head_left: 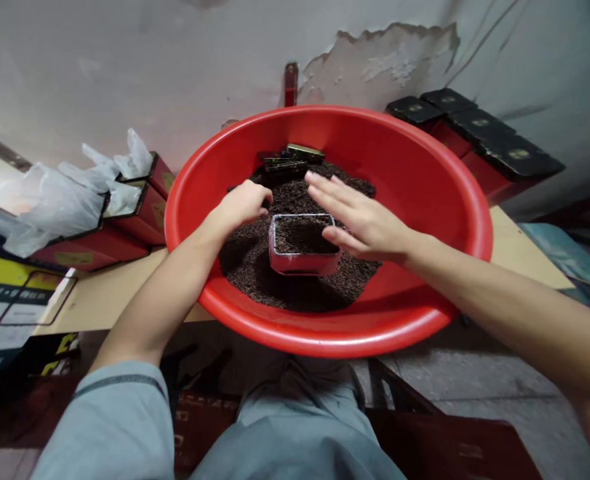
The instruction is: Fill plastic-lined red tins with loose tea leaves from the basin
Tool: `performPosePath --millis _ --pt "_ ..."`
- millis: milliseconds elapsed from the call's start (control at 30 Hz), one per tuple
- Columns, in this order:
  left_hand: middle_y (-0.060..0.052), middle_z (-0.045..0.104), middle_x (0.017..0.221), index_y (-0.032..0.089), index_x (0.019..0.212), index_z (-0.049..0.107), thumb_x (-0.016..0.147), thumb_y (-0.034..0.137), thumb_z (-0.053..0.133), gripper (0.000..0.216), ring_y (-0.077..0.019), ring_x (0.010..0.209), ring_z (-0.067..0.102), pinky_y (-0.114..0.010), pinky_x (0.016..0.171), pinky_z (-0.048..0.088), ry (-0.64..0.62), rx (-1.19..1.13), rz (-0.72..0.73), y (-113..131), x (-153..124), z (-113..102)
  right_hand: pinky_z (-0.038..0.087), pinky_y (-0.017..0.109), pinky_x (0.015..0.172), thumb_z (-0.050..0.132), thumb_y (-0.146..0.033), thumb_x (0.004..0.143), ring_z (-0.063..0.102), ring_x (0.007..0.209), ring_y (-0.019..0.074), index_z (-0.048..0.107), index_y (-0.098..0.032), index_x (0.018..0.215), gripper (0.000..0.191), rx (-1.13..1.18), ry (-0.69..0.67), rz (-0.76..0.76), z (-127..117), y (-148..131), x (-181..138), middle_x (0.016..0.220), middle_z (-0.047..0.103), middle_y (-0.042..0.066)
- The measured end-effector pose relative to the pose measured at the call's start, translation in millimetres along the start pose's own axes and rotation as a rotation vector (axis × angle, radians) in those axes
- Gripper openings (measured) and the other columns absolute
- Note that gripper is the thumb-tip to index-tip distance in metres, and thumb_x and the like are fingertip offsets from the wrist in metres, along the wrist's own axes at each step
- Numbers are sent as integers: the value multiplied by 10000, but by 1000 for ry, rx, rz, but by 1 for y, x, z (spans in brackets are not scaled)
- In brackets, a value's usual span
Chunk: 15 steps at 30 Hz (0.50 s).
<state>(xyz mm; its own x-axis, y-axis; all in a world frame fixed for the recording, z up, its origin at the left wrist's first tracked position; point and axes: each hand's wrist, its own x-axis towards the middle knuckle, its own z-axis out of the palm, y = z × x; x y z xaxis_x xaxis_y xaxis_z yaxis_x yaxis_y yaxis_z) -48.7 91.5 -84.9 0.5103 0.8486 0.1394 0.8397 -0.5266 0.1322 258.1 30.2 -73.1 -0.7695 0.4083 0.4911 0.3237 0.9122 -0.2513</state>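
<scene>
A big red plastic basin (425, 173) holds a heap of dark loose tea leaves (255, 267). A small red tin (302, 261), filled with the same leaves, sits in the heap. My left hand (245, 203) curls at the tin's far left corner, fingers bent against its rim and the leaves. My right hand (357, 217) lies flat with fingers stretched out and together, over the tin's right side and the leaves behind it. Dark tin lids (295, 157) lie at the back of the heap.
Red tins lined with clear plastic bags (125, 200) stand to the left on a wooden table (105, 293). A row of closed dark-lidded red boxes (479, 133) sits at the right by the peeling wall. Printed cartons (9, 300) lie far left.
</scene>
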Motion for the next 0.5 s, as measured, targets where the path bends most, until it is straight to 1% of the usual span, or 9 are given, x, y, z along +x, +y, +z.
performPosePath --millis 33,67,100,133,167,233,300,400,500 --pt "-60 830 939 217 1023 832 783 203 826 240 -226 872 759 -347 902 597 137 -62 36 9 1 -12 283 619 1316 438 -576 1074 315 1627 298 371 -283 1691 686 -6 81 44 -5 -1 1 1750 337 104" --pt "-68 833 1009 212 1062 824 822 216 812 240 -223 930 761 -357 954 586 237 -139 81 19 0 -22 299 630 1307 444 -563 1074 342 1616 305 388 -299 1682 665 -13 150 83 -8 -1 2 1739 368 95" --pt "-73 832 1064 209 1094 817 850 225 800 244 -219 968 763 -360 981 579 301 -220 128 31 -1 -30 327 634 1293 465 -538 1071 380 1597 314 415 -302 1667 643 -18 204 114 -11 -2 3 1719 410 96" --pt "-76 830 1100 207 1119 812 873 235 788 248 -214 990 765 -353 984 580 333 -299 175 44 -3 -35 368 628 1275 499 -504 1063 431 1567 322 452 -297 1646 620 -20 246 137 -12 -2 4 1690 458 104" --pt "-77 830 1120 205 1133 808 894 246 777 245 -209 996 769 -341 971 587 341 -372 221 55 -6 -39 420 609 1248 537 -466 1052 497 1519 326 498 -286 1615 593 -14 278 153 -12 -3 5 1654 507 114" --pt "-78 833 1121 204 1129 807 925 278 758 222 -201 986 779 -311 925 602 321 -476 293 75 -11 -42 536 547 1152 605 -408 1024 642 1359 311 609 -262 1513 510 14 320 167 -8 -4 7 1539 619 129" --pt "-73 839 1096 204 1099 806 940 309 752 199 -198 971 788 -286 883 609 286 -513 335 87 -14 -41 612 479 1023 656 -395 1002 736 1155 273 710 -243 1361 394 46 333 169 -3 -5 9 1346 735 115" --pt "-53 841 1055 210 1089 784 936 311 756 185 -189 953 792 -260 849 600 253 -482 350 93 -16 -39 634 401 879 704 -414 977 762 921 225 777 -226 1172 280 88 330 197 1 -6 11 1061 806 71" --pt "-29 830 1017 211 1143 738 923 256 749 225 -176 930 787 -256 836 588 248 -454 316 94 -17 -39 621 366 795 706 -397 972 750 818 206 800 -226 1077 221 113 348 244 1 -6 12 957 811 53"
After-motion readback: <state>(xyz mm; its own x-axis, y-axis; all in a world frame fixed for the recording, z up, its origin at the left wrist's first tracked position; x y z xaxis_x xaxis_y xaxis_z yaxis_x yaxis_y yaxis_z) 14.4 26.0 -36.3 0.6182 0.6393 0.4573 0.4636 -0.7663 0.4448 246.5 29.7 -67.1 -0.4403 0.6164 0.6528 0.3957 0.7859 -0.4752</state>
